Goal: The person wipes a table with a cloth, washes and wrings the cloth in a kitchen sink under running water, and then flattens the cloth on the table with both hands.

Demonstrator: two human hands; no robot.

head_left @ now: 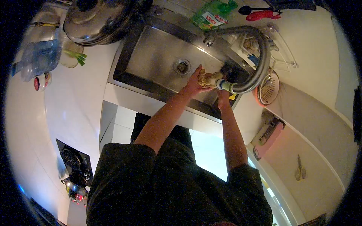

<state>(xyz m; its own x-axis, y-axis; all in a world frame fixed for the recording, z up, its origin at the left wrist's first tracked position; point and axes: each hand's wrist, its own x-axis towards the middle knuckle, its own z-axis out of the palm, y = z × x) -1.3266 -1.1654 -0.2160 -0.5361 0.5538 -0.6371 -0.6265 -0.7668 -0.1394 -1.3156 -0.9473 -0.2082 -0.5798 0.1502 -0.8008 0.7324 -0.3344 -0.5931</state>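
My left hand [194, 83] is over the sink's right part, curled around a pale yellowish, uneven thing [206, 79] whose kind I cannot make out. Its thumb points up along the near side of that thing. Close to its right is the end of the curved faucet [260, 64], with white, green and blue bands. My right hand [223, 97] is beneath and beside the faucet end; its fingers are mostly hidden, so what they hold does not show. Both hands are above the steel sink [151, 56], whose round drain [182, 67] lies to their left.
A large lidded pan [100, 22] stands left of the sink. Behind it lie a green bottle [213, 17] and a wire rack [264, 45]. A colander [269, 88] is at right; scissors [300, 171] lie further right. Green stalks [77, 56] and a plastic container [41, 58] are at left.
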